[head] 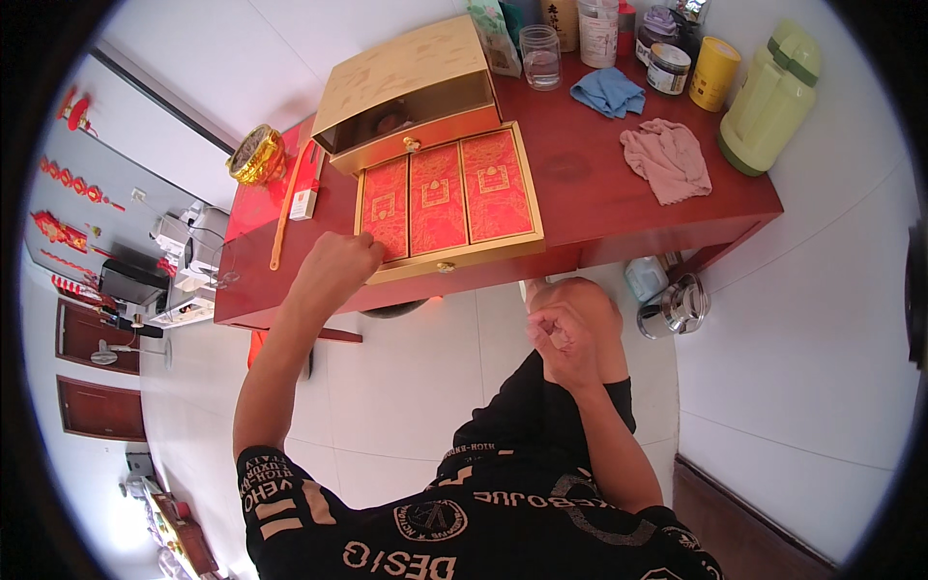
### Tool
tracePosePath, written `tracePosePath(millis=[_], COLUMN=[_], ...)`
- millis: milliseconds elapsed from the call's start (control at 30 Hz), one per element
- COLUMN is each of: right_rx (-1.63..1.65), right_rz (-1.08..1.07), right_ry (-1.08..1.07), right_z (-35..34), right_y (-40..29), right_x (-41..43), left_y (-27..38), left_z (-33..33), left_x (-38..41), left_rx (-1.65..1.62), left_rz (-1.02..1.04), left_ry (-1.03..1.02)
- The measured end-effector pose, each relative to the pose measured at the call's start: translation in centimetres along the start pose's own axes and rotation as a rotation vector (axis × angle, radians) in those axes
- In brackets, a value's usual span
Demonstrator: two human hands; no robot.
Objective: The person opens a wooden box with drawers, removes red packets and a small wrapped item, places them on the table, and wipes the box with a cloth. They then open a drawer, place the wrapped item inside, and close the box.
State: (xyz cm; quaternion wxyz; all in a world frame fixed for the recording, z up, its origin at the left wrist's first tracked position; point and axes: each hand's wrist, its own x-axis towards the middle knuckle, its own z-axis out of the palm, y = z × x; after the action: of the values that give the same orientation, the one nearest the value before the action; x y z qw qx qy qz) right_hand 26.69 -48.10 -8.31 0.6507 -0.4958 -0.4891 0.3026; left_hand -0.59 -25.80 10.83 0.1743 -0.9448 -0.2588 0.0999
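A gold two-tier drawer box (pixel 406 69) stands on the red wooden table. Its lower drawer (pixel 493 248) is pulled far out towards me and holds three red boxes (pixel 437 192) with gold patterns, side by side. The upper drawer (pixel 453 135) is out only a little, and a dark round thing inside it is hard to make out. At the drawer's front left corner, the curled fingers of my left hand (pixel 341 259) touch the near end of the leftmost red box; whether they grip it is hidden. My right hand (pixel 565 341) is held over my knee, fingers curled, with nothing visible in it.
Left on the table (pixel 565 170) are a gold bowl (pixel 257 156), an orange stick (pixel 288 210) and a small white pack (pixel 303 204). Blue (pixel 610 92) and pink cloths (pixel 667 161), a water glass (pixel 541 61) and a green flask (pixel 772 101) stand right. A metal kettle (pixel 670 308) is below.
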Motion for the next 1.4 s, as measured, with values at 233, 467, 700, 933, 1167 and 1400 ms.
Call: tracePosePath(millis=[233,467,700,933,1167,1400], right_rx=[-0.027,0.016,-0.002,-0.008,-0.006,0.022], right_rz=[-0.005,0.004,-0.011,0.009,0.034,0.066], right_ry=[0.003,0.015,0.024,-0.010,-0.006,-0.020], right_z=[0.0,0.1,0.1,-0.1,0.0,0.1], right_y=[0.0,0.6,0.5,-0.1,-0.5,-0.1], right_x=[0.0,-0.3,-0.3,-0.3,-0.2,-0.3], left_y=[0.3,0.8,0.5,1.1,1.1,2.1], left_z=[-0.1,0.2,0.5,0.1,0.3,0.6], left_x=[0.1,-0.4,-0.7,-0.7,-1.5,-1.8], left_rx=[0.036,0.019,-0.033,-0.073,-0.290,-0.432], left_rz=[0.016,0.005,0.014,-0.038,-0.147,-0.228], left_ry=[-0.053,0.018,0.088,0.086,0.221,0.355])
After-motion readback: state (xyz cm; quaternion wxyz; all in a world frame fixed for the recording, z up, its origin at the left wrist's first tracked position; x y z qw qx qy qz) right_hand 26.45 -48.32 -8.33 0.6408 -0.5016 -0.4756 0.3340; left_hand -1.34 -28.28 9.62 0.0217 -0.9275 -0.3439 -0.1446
